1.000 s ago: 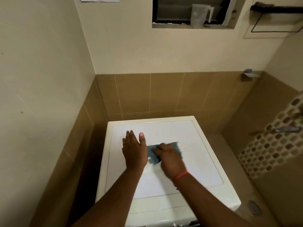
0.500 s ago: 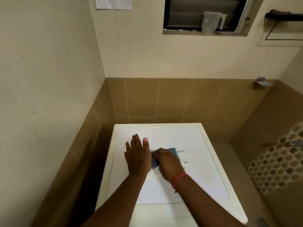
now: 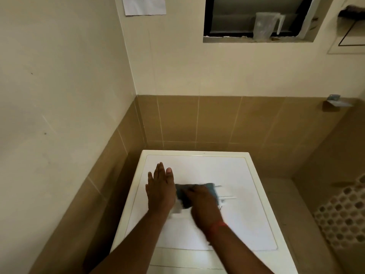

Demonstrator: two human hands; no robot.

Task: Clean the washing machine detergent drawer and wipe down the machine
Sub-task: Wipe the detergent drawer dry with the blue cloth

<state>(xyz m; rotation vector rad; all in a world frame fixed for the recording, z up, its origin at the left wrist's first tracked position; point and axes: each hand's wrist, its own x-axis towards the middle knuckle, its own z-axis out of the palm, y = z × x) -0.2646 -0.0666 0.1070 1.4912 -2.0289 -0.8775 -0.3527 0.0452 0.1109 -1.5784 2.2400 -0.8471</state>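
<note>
No legible text, brand, number or label anywhere. Only a small dark mark, too blurred to read, at the top edge of a paper sheet (image 3: pixel 144 5) stuck high on the back wall (image 3: pixel 177 72).

R hand (image 3: pixel 203 206) presses blue cloth (image 3: pixel 182 194) on washer top (image 3: pixel 237 175), L hand (image 3: pixel 160 190) flat.

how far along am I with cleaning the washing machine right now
Done: nothing here shows a finished step. In hand: your right hand rubs the blue cloth across the washing machine top, left hand lying flat beside it. Left: the remaining top, and the detergent drawer, which is out of view.
</note>
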